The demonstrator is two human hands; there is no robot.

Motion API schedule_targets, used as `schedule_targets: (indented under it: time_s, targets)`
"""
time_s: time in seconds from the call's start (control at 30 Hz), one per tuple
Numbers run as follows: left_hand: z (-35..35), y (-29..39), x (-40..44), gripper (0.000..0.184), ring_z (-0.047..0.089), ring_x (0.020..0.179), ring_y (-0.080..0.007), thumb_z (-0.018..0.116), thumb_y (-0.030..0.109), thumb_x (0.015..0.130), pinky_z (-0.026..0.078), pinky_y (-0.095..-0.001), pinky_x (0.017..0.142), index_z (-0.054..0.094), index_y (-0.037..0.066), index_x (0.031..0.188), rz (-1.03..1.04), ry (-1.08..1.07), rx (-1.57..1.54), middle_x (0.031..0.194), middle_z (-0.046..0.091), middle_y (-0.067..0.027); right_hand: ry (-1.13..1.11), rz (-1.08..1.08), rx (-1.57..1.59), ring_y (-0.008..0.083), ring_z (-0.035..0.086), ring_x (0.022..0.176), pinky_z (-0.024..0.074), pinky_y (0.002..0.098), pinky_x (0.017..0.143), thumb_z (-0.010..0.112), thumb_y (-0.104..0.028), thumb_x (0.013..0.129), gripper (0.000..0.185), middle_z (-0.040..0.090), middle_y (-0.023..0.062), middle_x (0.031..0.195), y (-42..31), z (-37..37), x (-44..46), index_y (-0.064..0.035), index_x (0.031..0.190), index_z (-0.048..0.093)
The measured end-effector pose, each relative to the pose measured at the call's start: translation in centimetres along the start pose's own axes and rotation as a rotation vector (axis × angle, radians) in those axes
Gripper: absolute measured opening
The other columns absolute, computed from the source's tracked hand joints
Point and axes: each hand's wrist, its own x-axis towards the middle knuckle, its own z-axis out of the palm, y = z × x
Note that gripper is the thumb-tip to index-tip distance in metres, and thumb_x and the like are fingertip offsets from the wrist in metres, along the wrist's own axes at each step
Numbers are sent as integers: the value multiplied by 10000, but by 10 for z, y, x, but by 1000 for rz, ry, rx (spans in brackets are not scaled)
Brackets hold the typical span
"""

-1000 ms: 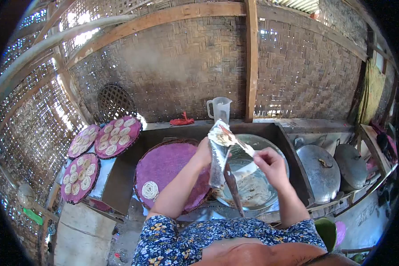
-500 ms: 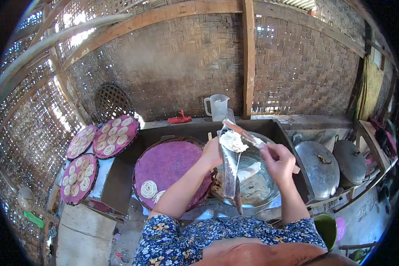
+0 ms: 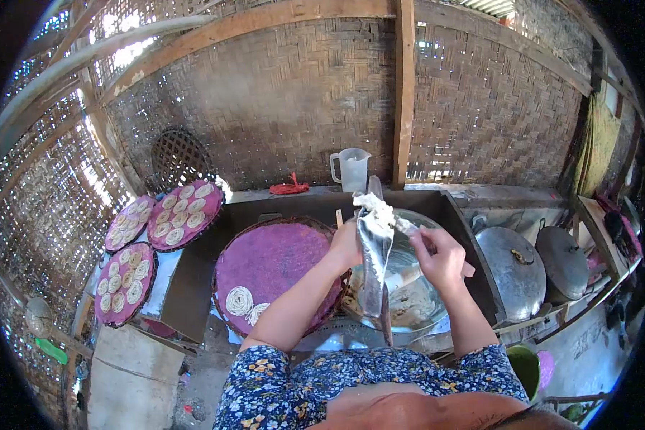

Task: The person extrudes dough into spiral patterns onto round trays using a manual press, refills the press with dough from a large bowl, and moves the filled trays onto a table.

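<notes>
My left hand (image 3: 346, 244) is closed around the side of a long, trough-shaped dough press (image 3: 374, 287), held over a wide metal basin (image 3: 444, 315). White dough (image 3: 375, 213) is heaped at the press's far end. In my right hand (image 3: 441, 256) is a wooden spatula (image 3: 468, 270), its dough-smeared blade against the right side of the heap. Inside the basin lie more dough and a pale rolled piece (image 3: 403, 278). Left of it, a round tray with a purple surface (image 3: 276, 254) carries two coiled dough rounds (image 3: 239, 301), the second partly behind my left forearm.
Three smaller purple trays (image 3: 153, 266) with several coiled rounds stand at the left. A plastic measuring jug (image 3: 352, 170) and a red plastic bag (image 3: 289, 185) sit on the back ledge. Large lidded pots (image 3: 512, 279) stand at the right, beyond the dark box wall (image 3: 473, 251).
The spatula has moved from across the press to its right side. Dough in the press now sits higher, toward the far end. My right hand has shifted slightly left.
</notes>
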Motion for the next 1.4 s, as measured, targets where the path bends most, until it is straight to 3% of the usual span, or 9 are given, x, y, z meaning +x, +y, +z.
schedule_targets:
  time_s: [0.1, 0.23, 0.57, 0.73, 0.87, 1.0, 1.07, 1.17, 1.4]
  targets:
    - [2, -13, 4, 243, 600, 755, -212, 543, 230, 812, 510, -331, 663, 560, 66, 991, -411, 12, -1667, 855, 608, -80, -111, -93, 67, 166, 574, 505, 451, 258, 473, 699, -152, 715, 182, 589, 88, 621, -14, -11, -10, -3, 782, 620]
    - [0, -77, 21, 209, 580, 738, -163, 555, 127, 778, 516, -313, 644, 563, 20, 957, -198, 3, -932, 855, 606, -64, -339, 257, 436, 110, 590, 580, 468, 236, 539, 700, -159, 724, 215, 617, 88, 660, -4, -16, -19, 14, 833, 633]
    - [-6, -46, 26, 243, 600, 718, -251, 400, 177, 888, 552, -408, 593, 530, 19, 1020, -235, -153, -1134, 857, 586, -134, -264, 469, 388, 70, 558, 646, 443, 224, 594, 670, -143, 762, 182, 624, 36, 701, 58, 30, -22, 1, 860, 620]
    - [-5, -86, 33, 283, 594, 709, -200, 656, 23, 682, 532, -328, 586, 563, 2, 949, 46, -188, -736, 871, 606, -118, -398, 614, 645, 66, 535, 710, 420, 204, 652, 649, -67, 768, 110, 602, 7, 784, 79, 14, -48, 2, 839, 601]
    - [-34, -81, 14, 443, 557, 824, -166, 789, 10, 503, 471, -293, 712, 572, 24, 889, 22, -147, -651, 838, 575, -38, -497, 623, 20, 124, 571, 677, 437, 238, 657, 671, -169, 753, 181, 610, 65, 741, 99, 0, -56, -32, 857, 616]
    - [-64, -48, -24, 431, 599, 794, -253, 710, -63, 492, 515, -418, 676, 566, -2, 894, -106, 122, -909, 846, 573, -87, -481, -126, -365, 265, 593, 697, 471, 339, 648, 653, -166, 702, 169, 616, 122, 792, 81, 5, -68, -43, 816, 630]
    - [-85, -70, -46, 357, 614, 786, -312, 647, -53, 566, 517, -445, 672, 552, -18, 909, -180, 161, -965, 843, 563, -101, -863, 382, -19, 299, 582, 745, 465, 356, 677, 608, -79, 698, 80, 605, 117, 770, 50, 8, -81, -44, 768, 627]
    - [-122, -64, -81, 311, 615, 776, -349, 590, 22, 633, 510, -464, 697, 535, -4, 938, -131, 385, -958, 853, 559, -115, -1399, 112, 190, 297, 585, 732, 461, 369, 668, 588, -100, 725, 87, 600, 141, 742, 7, 27, -99, -52, 787, 624]
    - [-169, -66, -147, 384, 499, 971, -460, 561, 128, 714, 332, -593, 900, 469, -39, 1048, -128, 877, -1218, 1002, 546, -204, -1272, 216, 431, 312, 541, 745, 444, 361, 673, 590, -108, 732, 203, 542, 165, 766, 61, 169, -269, -31, 918, 564]
